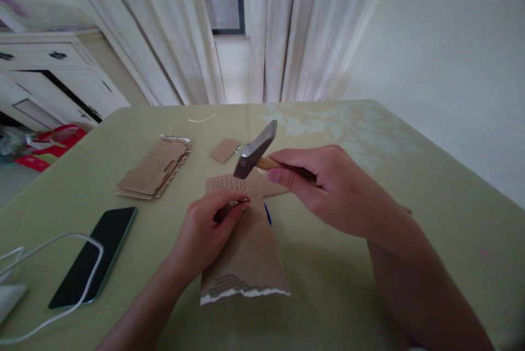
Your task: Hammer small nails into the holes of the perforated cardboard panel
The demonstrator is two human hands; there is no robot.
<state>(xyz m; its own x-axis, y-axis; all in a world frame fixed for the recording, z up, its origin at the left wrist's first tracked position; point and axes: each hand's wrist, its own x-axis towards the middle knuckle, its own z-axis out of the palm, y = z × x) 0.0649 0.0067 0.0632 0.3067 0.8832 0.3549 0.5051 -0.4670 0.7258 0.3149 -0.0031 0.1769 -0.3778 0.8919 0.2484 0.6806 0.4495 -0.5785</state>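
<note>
A torn cardboard strip (246, 255) is lying nearest on the green surface (410, 187). The left hand (205, 233) is pinching something small, too small to tell, against it, while the right hand (328, 184) is gripping a hammer (254, 151) raised just above. Rows of holes already dot its far end; the near part is looking unpunched. A stack of punched pieces (153, 168) is sitting beyond a phone (94, 255).

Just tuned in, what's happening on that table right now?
A person holds a hammer in the right hand, its head raised above a torn cardboard piece on the green table. The left hand pinches something small against the cardboard; what it is cannot be told. A stack of perforated cardboard, a small scrap and a phone with a white cable lie to the left.
</note>
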